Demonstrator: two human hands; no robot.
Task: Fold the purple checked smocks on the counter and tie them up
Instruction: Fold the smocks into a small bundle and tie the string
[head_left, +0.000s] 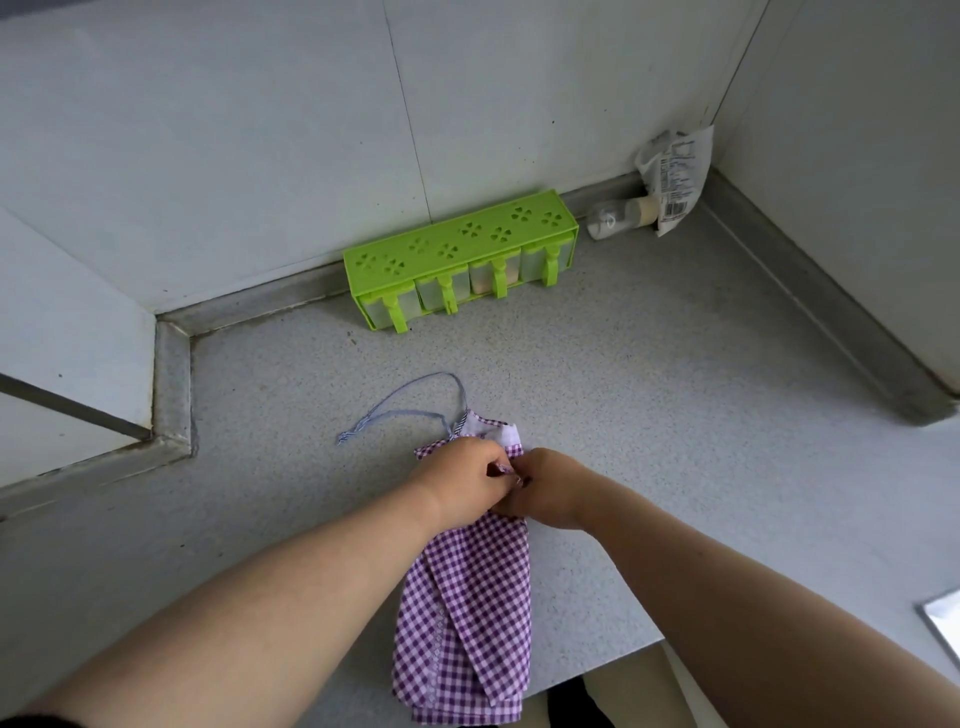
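The purple-and-white checked cotton smock (467, 613) is folded into a long narrow strip of several overlapping layers, with a line of pale stitching along its left side. It lies flat on the grey speckled bench (675, 415), near the front edge. Its long axis runs from the near edge away toward the wall, and its near end hangs slightly over the bench edge. At the far end a paler inner face of the cloth shows, and a thin blue-and-white striped tie cord (410, 410) loops out from there to the left, its free end lying on the bench.

Both hands meet over the far part of the strip. The left hand (462, 488) has its fingers curled and pinches a small bit of checked fabric or tie at the middle. The right hand (550, 488) has its fingers curled in against the same spot, pinching there too; what exactly it holds is hidden.

Well behind, against the wall, stands a bright green plastic seasoning box (462, 260) with four clear drawers. In the far right corner lie a small clear bottle (621, 215) on its side and a crumpled white printed packet (675, 176).
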